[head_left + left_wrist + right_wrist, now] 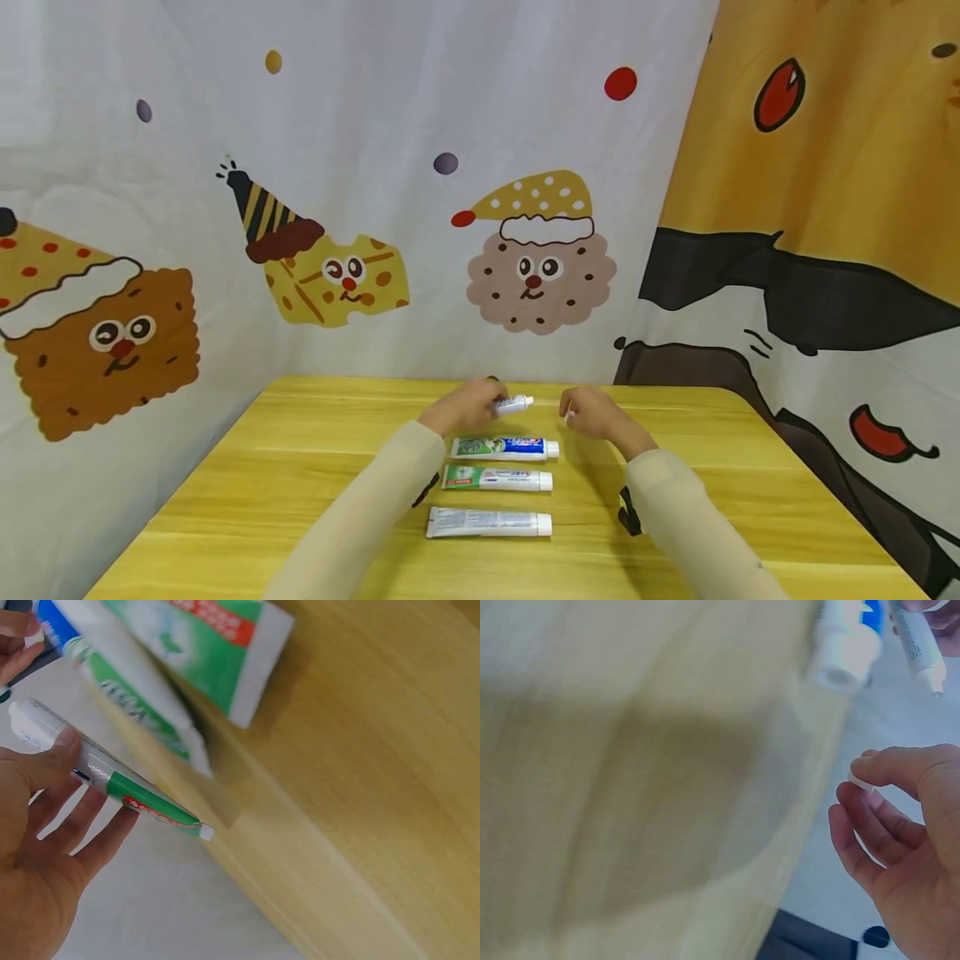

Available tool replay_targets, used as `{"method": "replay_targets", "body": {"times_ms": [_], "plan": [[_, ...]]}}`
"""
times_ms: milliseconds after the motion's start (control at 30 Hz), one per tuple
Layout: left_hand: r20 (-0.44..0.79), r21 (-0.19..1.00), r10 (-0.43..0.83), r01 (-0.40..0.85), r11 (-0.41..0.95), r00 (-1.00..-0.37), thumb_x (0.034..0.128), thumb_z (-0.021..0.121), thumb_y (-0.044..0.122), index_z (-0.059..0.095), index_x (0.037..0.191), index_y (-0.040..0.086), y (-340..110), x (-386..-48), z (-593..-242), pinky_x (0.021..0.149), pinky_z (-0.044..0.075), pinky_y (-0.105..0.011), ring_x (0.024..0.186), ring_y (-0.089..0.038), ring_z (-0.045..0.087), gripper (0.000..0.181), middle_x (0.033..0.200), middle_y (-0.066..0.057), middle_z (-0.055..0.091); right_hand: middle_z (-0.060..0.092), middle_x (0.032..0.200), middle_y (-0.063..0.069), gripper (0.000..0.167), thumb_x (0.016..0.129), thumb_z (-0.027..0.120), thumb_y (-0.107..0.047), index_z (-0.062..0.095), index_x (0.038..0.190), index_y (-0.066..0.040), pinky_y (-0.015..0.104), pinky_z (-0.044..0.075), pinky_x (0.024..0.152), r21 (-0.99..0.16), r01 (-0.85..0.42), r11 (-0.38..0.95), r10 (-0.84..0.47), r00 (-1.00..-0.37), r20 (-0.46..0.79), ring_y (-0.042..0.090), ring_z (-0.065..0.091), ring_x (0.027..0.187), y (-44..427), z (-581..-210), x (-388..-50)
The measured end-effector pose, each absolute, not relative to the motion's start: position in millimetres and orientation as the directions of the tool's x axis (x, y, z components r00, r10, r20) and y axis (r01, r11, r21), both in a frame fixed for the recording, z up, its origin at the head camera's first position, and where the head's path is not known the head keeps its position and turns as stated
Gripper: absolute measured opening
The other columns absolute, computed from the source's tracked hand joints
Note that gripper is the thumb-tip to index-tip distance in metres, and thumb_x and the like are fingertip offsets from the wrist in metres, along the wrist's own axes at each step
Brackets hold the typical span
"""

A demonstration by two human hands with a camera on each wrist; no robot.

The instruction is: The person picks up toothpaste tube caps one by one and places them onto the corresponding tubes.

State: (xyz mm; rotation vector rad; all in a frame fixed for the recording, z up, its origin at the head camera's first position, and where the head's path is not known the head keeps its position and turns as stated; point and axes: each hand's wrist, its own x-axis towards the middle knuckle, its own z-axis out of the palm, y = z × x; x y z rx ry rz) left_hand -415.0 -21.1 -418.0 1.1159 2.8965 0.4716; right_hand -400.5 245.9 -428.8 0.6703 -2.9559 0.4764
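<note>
My left hand grips a small toothpaste tube, white and silver with a green tail end, above the table's far edge. Its bare nozzle points toward my right hand. Between thumb and fingertips the right hand pinches a small white cap, apart from the tube. Nearer to me lie three toothpaste tubes in a column, caps to the right: a blue and green one, a green and white one, and a silver-white one.
The wooden table ends just beyond my hands. Behind it hangs a white curtain printed with cartoon biscuits and cheese. A dark band is worn on the right wrist.
</note>
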Motion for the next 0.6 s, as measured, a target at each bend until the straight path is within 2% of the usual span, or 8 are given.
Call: {"method": "replay_targets", "body": {"times_ms": [200,400,600], "plan": [[0.202,0.311,0.650,0.678,0.666,-0.732,0.0997,0.067,0.009,0.066,0.127,0.005,-25,-410,-403,0.099,0.056,-0.038,0.107,-0.022,0.067,0.027,0.120,-0.009,0.071,0.066,0.080,0.003,0.007,0.088,0.067,-0.003,0.072,0.092,-0.005,0.035,0.048,0.068,-0.336,-0.489,0.805,-0.420,-0.869,0.260,0.016,0.054,0.071,247,-402,-392],[0.276,0.304,0.660,0.715,0.629,-0.698,0.1010,0.066,0.012,0.065,0.129,0.007,-31,-387,-388,0.097,0.057,-0.038,0.108,-0.020,0.067,0.029,0.121,-0.007,0.071,0.065,0.076,-0.001,0.004,0.091,0.068,-0.012,0.069,0.093,-0.008,0.030,0.046,0.064,-0.401,-0.491,0.774,-0.395,-0.868,0.300,0.013,0.052,0.065,239,-376,-367],[0.349,0.345,0.650,0.737,0.581,-0.675,0.1008,0.066,0.015,0.064,0.127,0.010,-32,-354,-379,0.092,0.057,-0.032,0.104,-0.016,0.067,0.027,0.119,-0.004,0.070,0.072,0.091,-0.001,0.016,0.097,0.065,-0.011,0.079,0.105,-0.012,0.029,0.053,0.071,-0.462,-0.541,0.703,-0.421,-0.840,0.343,0.010,0.061,0.079,233,-362,-331]]}}
